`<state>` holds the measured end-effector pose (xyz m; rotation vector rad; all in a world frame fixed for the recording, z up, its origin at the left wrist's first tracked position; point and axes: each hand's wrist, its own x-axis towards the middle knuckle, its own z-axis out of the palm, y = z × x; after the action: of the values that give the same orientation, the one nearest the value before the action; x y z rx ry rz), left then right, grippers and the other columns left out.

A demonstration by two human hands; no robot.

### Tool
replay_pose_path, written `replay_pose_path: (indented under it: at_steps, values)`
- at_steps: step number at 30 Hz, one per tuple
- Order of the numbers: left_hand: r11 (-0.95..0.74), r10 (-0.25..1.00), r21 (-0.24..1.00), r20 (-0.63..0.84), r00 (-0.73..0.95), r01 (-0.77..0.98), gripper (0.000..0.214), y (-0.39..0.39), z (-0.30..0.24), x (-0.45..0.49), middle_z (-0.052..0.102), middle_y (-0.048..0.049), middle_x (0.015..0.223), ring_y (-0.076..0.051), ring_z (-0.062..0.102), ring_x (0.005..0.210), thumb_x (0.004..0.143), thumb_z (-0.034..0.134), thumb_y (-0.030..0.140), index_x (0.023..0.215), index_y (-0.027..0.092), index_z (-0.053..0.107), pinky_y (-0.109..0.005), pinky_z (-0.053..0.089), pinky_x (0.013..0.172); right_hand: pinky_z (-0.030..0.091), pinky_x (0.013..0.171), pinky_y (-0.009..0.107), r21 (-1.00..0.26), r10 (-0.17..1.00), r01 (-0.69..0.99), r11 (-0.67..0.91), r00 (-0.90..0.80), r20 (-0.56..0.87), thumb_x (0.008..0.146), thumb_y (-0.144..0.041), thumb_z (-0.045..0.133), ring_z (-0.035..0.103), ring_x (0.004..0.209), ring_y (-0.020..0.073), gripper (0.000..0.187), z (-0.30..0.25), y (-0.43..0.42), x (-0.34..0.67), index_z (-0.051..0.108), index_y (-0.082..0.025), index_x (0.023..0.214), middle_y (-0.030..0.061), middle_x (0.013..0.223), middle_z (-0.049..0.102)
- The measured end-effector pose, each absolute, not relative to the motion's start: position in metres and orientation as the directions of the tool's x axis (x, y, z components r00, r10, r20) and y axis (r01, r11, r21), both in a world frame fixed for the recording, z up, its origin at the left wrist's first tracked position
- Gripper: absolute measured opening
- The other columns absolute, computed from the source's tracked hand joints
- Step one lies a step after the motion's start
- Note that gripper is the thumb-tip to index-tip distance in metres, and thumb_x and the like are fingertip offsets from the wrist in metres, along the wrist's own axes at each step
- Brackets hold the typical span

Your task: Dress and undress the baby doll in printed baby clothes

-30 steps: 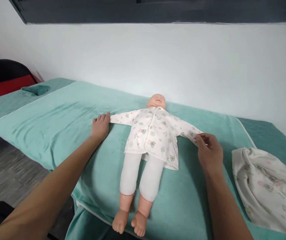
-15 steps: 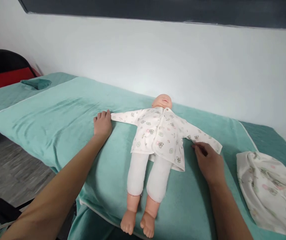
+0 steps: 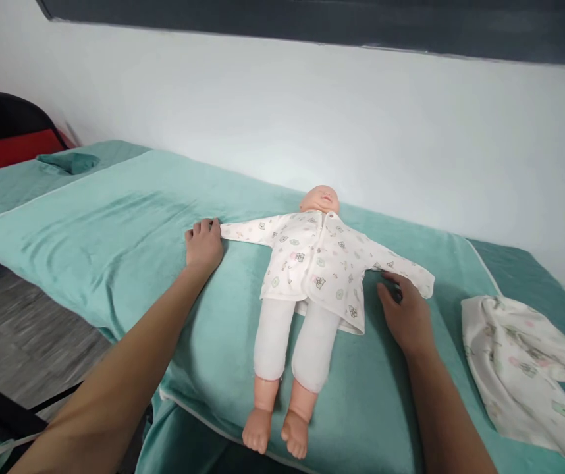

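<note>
Right hand (image 3: 408,316): off its cuff (image 3: 428,284), fingers (image 3: 403,282) now spread
Left hand (image 3: 204,246): still beside other sleeve (image 3: 247,230); cannot tell fingers' state

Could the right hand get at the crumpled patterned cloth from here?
Likely yes: the crumpled patterned cloth lies to the right of the right hand, green cover shows between them, and nothing visibly blocks it.
</note>
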<state>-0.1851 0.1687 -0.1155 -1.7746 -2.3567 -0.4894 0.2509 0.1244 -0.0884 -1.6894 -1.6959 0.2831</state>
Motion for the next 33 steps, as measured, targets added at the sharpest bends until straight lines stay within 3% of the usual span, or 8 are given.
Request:
replay_pose_path:
  at_steps: [2,6,10,13,16,21,24,33]
  values:
    - [0.239,0.906,0.183,0.310,-0.287,0.954,0.060,0.163,-0.115,-0.183,0.047,-0.0240,0.148,-0.041,0.042,0.133,0.094,0.026,0.014,0.151,0.008,0.041,-0.056,0.036,0.106,0.052,0.091,0.045,-0.655,0.934,0.730,0.196,0.063,0.350,0.091,-0.046,0.055,0.064,0.104,0.0268,0.034,-0.084,0.113,0.243,0.064,-0.020,0.112,0.0123,0.115,0.069]
    - [0.234,0.888,0.233,0.344,-0.305,0.944,0.061,0.142,-0.114,-0.180,0.047,-0.0228,0.149,-0.039,0.042,0.136,0.093,0.031,0.014,0.153,0.010,0.038,-0.055,0.038,0.108,0.053,0.084,0.040,-0.630,0.890,0.635,0.448,-0.247,0.384,0.092,-0.045,0.062,0.063,0.099,0.0242,0.028,-0.081,0.079,0.222,0.060,-0.023,0.108,0.0100,0.112,0.066]
    - [0.076,0.887,0.320,0.412,-0.211,0.944,0.053,0.112,-0.113,-0.166,0.055,-0.0170,0.140,-0.034,0.047,0.132,0.087,0.041,0.014,0.139,0.016,0.051,-0.051,0.041,0.109,0.054,0.081,0.038,-0.590,0.854,0.620,0.517,-0.330,0.402,0.090,-0.040,0.067,0.062,0.099,0.0241,0.028,-0.084,0.057,0.209,0.055,-0.024,0.110,0.0096,0.113,0.064]
    - [-0.153,0.909,0.439,0.415,-0.048,0.885,0.034,0.087,-0.110,-0.139,0.062,-0.0117,0.130,-0.028,0.054,0.125,0.086,0.048,0.017,0.117,0.019,0.061,-0.046,0.043,0.108,0.053,0.084,0.040,-0.561,0.858,0.661,0.498,-0.285,0.427,0.090,-0.030,0.063,0.061,0.101,0.0249,0.026,-0.087,0.056,0.208,0.052,-0.024,0.113,0.0103,0.113,0.062]
    - [-0.264,0.944,0.528,0.314,0.103,0.808,0.020,0.068,-0.103,-0.108,0.065,-0.0074,0.128,-0.027,0.057,0.121,0.086,0.054,0.024,0.104,0.022,0.063,-0.046,0.042,0.109,0.052,0.081,0.040,-0.525,0.892,0.740,0.420,-0.232,0.387,0.087,-0.026,0.059,0.061,0.099,0.0255,0.026,-0.089,0.058,0.208,0.053,-0.023,0.112,0.0108,0.112,0.062]
    - [-0.265,0.961,0.585,0.227,0.159,0.767,0.022,0.059,-0.096,-0.081,0.065,-0.0053,0.130,-0.026,0.056,0.124,0.086,0.055,0.026,0.104,0.025,0.067,-0.051,0.025,0.122,0.044,0.062,0.033,-0.497,0.963,0.857,0.135,0.004,0.269,0.085,-0.033,0.056,0.062,0.080,0.0242,0.019,-0.090,0.059,0.209,0.055,-0.022,0.100,0.0075,0.093,0.066]
    - [-0.276,0.959,0.596,0.223,0.175,0.754,0.028,0.061,-0.097,-0.078,0.066,-0.0043,0.130,-0.025,0.056,0.125,0.084,0.057,0.024,0.109,0.027,0.069,-0.050,0.021,0.125,0.041,0.060,0.032,-0.516,0.978,0.852,0.094,0.017,0.206,0.084,-0.033,0.055,0.064,0.076,0.0240,0.023,-0.089,0.059,0.210,0.056,-0.023,0.104,0.0056,0.087,0.069]
    - [-0.234,0.956,0.700,0.292,0.028,0.674,0.022,0.048,-0.101,-0.079,0.070,-0.0076,0.117,-0.026,0.061,0.111,0.090,0.050,0.028,0.096,0.024,0.070,-0.044,0.047,0.101,0.049,0.065,0.036,-0.676,0.992,0.736,0.029,0.064,0.112,0.086,-0.040,0.056,0.063,0.070,0.0216,0.037,-0.085,0.052,0.217,0.057,-0.022,0.119,0.0028,0.084,0.069]
